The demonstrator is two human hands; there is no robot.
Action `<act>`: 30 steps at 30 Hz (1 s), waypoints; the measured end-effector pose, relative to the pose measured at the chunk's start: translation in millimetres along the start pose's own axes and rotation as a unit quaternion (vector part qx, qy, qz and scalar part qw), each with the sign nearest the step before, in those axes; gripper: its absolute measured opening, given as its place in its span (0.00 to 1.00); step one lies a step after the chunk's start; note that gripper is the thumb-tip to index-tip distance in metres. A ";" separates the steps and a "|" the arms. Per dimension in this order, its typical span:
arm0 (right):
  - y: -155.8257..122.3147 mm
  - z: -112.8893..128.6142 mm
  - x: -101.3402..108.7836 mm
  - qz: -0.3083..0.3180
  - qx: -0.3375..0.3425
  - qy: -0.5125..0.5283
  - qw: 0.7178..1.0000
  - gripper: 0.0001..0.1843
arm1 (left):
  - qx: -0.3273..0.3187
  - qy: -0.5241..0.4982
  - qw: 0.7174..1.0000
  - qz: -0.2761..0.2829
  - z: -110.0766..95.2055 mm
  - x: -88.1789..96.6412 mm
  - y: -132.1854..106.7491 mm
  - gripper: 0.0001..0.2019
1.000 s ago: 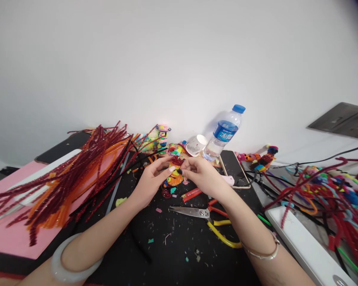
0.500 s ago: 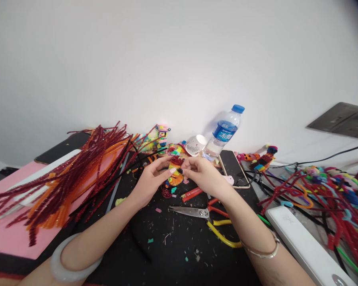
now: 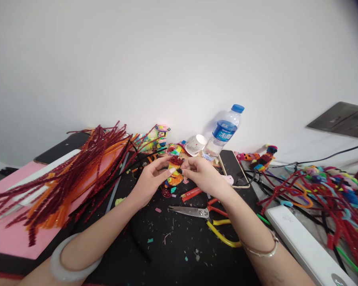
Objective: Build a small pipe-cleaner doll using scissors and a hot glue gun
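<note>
A small pipe-cleaner figure (image 3: 175, 173), red on top with orange, yellow and blue below, is held between both hands over the black table (image 3: 167, 254). My left hand (image 3: 150, 178) grips it from the left, thumb and fingers closed on it. My right hand (image 3: 203, 174) pinches its upper right side with the fingertips. A white bangle sits on my left wrist and a thin bracelet on my right.
Scissors (image 3: 197, 213) with red and yellow handles lie below the hands. A heap of dark red and orange pipe cleaners (image 3: 68, 178) covers the left. A water bottle (image 3: 222, 133), paper cup (image 3: 196, 144) and phone (image 3: 232, 167) stand behind. Tangled pipe cleaners (image 3: 331, 198) and a white box (image 3: 301, 242) are at right.
Both hands stay closed on the figure with only slight finger shifts. The tangle of pipe cleaners at the far right has moved a little.
</note>
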State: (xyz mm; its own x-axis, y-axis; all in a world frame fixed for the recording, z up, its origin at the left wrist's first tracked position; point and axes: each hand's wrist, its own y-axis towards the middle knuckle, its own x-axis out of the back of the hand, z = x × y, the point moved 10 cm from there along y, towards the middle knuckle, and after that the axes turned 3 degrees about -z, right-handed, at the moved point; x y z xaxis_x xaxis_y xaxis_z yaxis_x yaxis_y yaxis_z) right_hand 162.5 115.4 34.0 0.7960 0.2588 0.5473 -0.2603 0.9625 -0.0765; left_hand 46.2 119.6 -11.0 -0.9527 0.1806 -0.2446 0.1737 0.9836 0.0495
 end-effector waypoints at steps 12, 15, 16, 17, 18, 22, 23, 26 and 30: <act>-0.5 4.7 4.4 -0.034 0.017 -0.043 0.998 0.06 | -0.011 0.034 0.999 -0.002 -0.4 1.4 0.1 0.22; -0.8 5.3 4.7 -0.038 0.021 -0.049 0.998 0.06 | -0.009 0.034 0.999 -0.003 1.0 1.9 0.6 0.23; -0.8 4.9 4.5 -0.038 0.020 -0.050 0.998 0.06 | -0.008 0.033 0.999 -0.003 1.5 2.0 0.8 0.23; -0.6 4.2 4.2 -0.036 0.018 -0.051 0.998 0.06 | -0.007 0.033 0.999 -0.004 1.8 2.1 1.1 0.23; -0.5 3.4 4.1 -0.035 0.016 -0.052 0.998 0.06 | -0.006 0.033 0.999 -0.004 2.0 2.3 1.3 0.23; 0.4 1.7 5.2 -0.035 0.013 -0.062 0.997 0.06 | -0.004 0.036 0.999 0.001 2.4 1.8 2.2 0.23; 0.5 1.9 5.2 -0.033 0.015 -0.062 0.997 0.06 | -0.005 0.037 0.999 0.003 2.3 1.8 2.4 0.24; 0.1 2.9 3.9 -0.018 0.018 -0.052 0.998 0.06 | -0.006 0.036 0.999 0.003 2.5 2.0 2.7 0.24; -0.8 3.4 3.5 -0.013 0.018 -0.046 0.999 0.05 | -0.005 0.041 0.999 -0.004 2.9 3.3 2.4 0.23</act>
State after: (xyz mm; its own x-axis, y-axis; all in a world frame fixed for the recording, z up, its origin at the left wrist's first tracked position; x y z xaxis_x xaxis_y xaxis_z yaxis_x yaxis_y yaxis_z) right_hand 163.6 115.2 38.8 0.7500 0.2241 0.6223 -0.2612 0.9647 -0.0326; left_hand 44.3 122.6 -14.5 -0.9716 0.1704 -0.1640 0.1630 0.9849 0.0576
